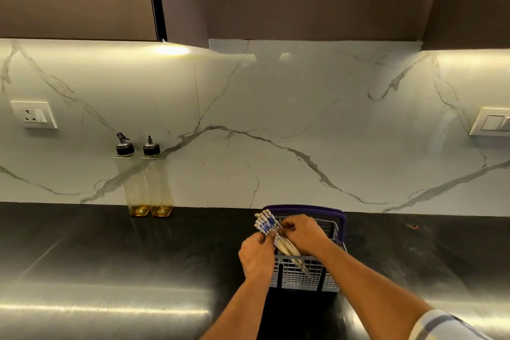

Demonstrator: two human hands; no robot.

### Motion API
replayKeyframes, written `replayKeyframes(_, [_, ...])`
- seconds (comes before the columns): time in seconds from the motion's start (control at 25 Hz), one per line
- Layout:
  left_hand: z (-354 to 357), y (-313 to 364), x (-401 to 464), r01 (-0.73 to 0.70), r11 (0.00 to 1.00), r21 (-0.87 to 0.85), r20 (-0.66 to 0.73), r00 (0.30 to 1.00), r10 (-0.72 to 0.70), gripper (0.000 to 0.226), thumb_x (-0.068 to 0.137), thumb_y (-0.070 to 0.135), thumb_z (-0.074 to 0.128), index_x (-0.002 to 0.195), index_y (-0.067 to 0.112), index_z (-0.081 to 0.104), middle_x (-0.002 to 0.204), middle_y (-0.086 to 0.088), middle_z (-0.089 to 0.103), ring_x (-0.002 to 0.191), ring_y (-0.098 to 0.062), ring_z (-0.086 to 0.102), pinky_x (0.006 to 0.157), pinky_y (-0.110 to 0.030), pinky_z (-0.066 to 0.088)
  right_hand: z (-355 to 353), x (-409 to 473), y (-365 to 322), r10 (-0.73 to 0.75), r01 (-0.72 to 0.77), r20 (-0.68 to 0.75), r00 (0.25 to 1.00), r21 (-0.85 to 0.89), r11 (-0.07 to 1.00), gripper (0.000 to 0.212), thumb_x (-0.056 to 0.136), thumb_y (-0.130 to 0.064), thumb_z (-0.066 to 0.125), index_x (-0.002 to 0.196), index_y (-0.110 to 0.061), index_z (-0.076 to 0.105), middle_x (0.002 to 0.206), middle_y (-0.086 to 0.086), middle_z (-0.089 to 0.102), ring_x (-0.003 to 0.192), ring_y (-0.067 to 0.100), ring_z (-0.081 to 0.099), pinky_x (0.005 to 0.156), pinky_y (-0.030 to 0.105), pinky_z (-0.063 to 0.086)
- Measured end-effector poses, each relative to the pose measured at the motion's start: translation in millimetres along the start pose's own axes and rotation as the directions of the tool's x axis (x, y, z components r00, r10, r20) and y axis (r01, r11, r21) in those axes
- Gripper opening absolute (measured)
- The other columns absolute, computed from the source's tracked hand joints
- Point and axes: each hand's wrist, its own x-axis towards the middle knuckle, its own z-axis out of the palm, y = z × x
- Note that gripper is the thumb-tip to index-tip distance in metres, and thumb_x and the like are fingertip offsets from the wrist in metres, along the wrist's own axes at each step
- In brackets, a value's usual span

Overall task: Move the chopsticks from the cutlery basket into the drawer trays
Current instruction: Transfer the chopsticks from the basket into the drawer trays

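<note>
My hands hold chopsticks [269, 229] of pale, matt wood, their tops glazed in glossy blue-and-white print. They lean out of the basket [303, 274], a grey plastic grid with a smooth purple handle. Under the basket, the dark countertop [110, 251] looks polished stone; behind it, the glossy veined marble backsplash [276, 119].

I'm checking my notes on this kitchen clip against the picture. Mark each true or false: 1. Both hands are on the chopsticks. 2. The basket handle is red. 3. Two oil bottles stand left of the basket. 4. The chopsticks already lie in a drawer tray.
1. True: the left hand and the right hand both grip the bundle of chopsticks.
2. False: the cutlery basket has a purple handle.
3. True: the two oil bottles stand against the wall, left of the basket.
4. False: their lower ends are still in the basket; no drawer is in view.
</note>
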Motion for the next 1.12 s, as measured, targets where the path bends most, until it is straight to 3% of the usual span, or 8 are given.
replayKeyframes(0.16, [-8,11,-4,-0.054,0.999,0.005,-0.067,0.996,0.054,0.029,0.091,0.036,0.064,0.066,0.021,0.067,0.064,0.005,0.066,0.054,-0.005,0.056,0.049,-0.02,0.039,-9,-7,-8,-0.023,0.032,-0.094,0.995,0.098,0.995,0.016,0.094,-0.028,0.063,0.104,-0.029,0.075,0.079,-0.011,0.072,0.061,0.002,0.063,0.056,0.015,0.048])
replayKeyframes(0.32, [-35,28,-6,-0.081,0.994,-0.077,-0.128,0.989,0.071,0.024,0.09,0.036,0.065,0.07,0.024,0.07,0.064,0.003,0.067,0.054,-0.008,0.056,0.049,-0.027,0.048,-22,-18,-15,-0.007,0.043,-0.168,0.986,0.208,0.977,0.015,0.092,-0.031,0.067,0.104,-0.028,0.077,0.062,-0.014,0.069,0.043,-0.004,0.053,0.042,0.009,0.039])
replayKeyframes(0.44, [-61,43,-10,-0.078,0.97,-0.231,-0.11,0.992,0.054,0.013,0.089,0.028,0.069,0.076,0.027,0.07,0.078,-0.002,0.072,0.071,-0.011,0.068,0.067,-0.034,0.062,-37,-32,-25,-0.005,0.074,-0.24,0.971,0.28,0.957,0.018,0.091,-0.029,0.069,0.107,-0.026,0.076,0.069,-0.013,0.072,0.05,-0.001,0.059,0.05,0.012,0.048])
replayKeyframes(0.56, [-84,61,-15,-0.111,0.928,-0.354,-0.084,0.993,0.087,0.008,0.088,0.022,0.07,0.079,0.022,0.071,0.084,-0.005,0.075,0.079,-0.015,0.074,0.071,-0.033,0.062,-57,-46,-38,0.022,0.085,-0.27,0.963,0.377,0.922,0.018,0.088,-0.028,0.072,0.106,-0.025,0.076,0.074,-0.012,0.074,0.065,0.013,0.07,0.063,0.024,0.059])
replayKeyframes(0.68, [-106,80,-28,-0.259,0.937,-0.234,-0.092,0.965,0.244,0.012,0.089,0.023,0.068,0.077,0.025,0.07,0.084,-0.006,0.074,0.077,-0.015,0.074,0.072,-0.033,0.062,-79,-65,-53,0.018,0.112,-0.297,0.955,0.414,0.903,0.016,0.087,-0.031,0.073,0.102,-0.028,0.076,0.075,-0.012,0.075,0.066,0.007,0.07,0.059,0.016,0.056])
replayKeyframes(0.76, [-120,96,-40,-0.356,0.921,-0.159,-0.076,0.935,0.348,0.012,0.089,0.025,0.068,0.078,0.027,0.07,0.083,-0.004,0.074,0.075,-0.014,0.074,0.072,-0.031,0.062,-92,-80,-63,0.024,0.128,-0.312,0.95,0.457,0.88,0.007,0.086,-0.032,0.074,0.093,-0.034,0.075,0.079,-0.01,0.076,0.074,0.009,0.073,0.07,0.022,0.06])
replayKeyframes(0.92, [-145,126,-61,-0.452,0.881,-0.136,0.049,0.886,0.462,0.005,0.087,0.022,0.071,0.083,0.021,0.074,0.083,-0.005,0.076,0.076,-0.016,0.075,0.071,-0.029,0.062,-113,-110,-78,0.03,0.175,-0.336,0.942,0.563,0.807,0.005,0.086,-0.028,0.074,0.09,-0.031,0.074,0.083,-0.006,0.077,0.082,0.013,0.074,0.084,0.032,0.06])
replayKeyframes(1.12, [-167,140,-107,-0.426,0.904,-0.042,0.348,0.842,0.413,0.007,0.084,0.018,0.074,0.085,0.011,0.075,0.085,-0.015,0.076,0.077,-0.026,0.075,0.069,-0.03,0.062,-119,-166,-84,0.016,0.155,-0.233,0.972,0.696,0.701,0.012,0.088,-0.018,0.073,0.099,-0.014,0.076,0.087,0.005,0.079,0.084,0.018,0.076,0.087,0.038,0.06])
